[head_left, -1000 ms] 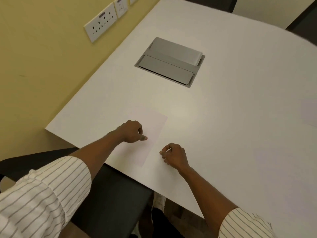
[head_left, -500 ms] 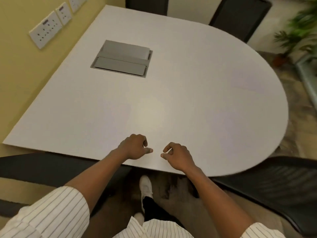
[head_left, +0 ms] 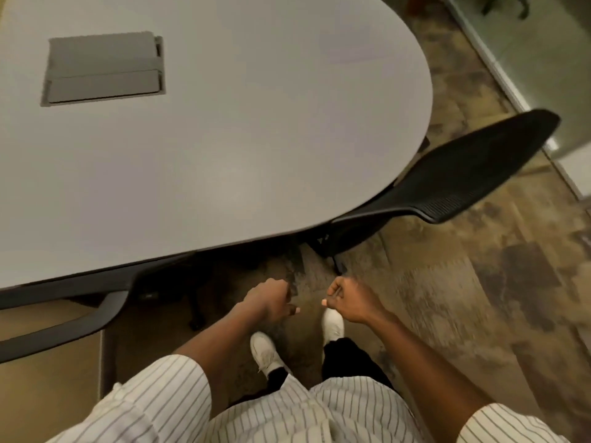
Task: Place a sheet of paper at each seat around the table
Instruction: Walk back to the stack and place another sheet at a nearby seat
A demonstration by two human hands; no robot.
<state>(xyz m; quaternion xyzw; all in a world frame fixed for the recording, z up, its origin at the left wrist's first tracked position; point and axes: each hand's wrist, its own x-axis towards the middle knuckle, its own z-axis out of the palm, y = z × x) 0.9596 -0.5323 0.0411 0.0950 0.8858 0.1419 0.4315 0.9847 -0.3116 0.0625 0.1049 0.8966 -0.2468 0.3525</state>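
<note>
Left hand: curled into a loose fist, thumb tip laid against the bent forefinger — nothing visible between the fingers. It hung over the floor, clear of the worktop edge, at 6 o'clock in the view.
Right hand: also curled shut, knuckles up, thumb tucked to the forefinger; no object could be made out in it. It sat just beside the left hand, the two apart by a narrow gap.
Worktop: pale grey, rounded at its 3 o'clock end, filling the view from 9 to 1 o'clock. Both hands were off it, below its near edge.
Sheet of paper: not discernible anywhere in the head view. A faint paler patch showed on the worktop near 1 o'clock, too blurred to identify.
Cable hatch: grey rectangular flap set flush in the worktop at 10 o'clock, closed.
Black chair: mesh back at 3 o'clock, tucked close against the rounded worktop end.
Grey chair: its curved frame showed at 8 o'clock, partly under the worktop's near edge.
Shoes: two white shoes on the patterned floor, directly below the hands.
Sleeves: white with thin dark stripes — rolled above the forearms.
</note>
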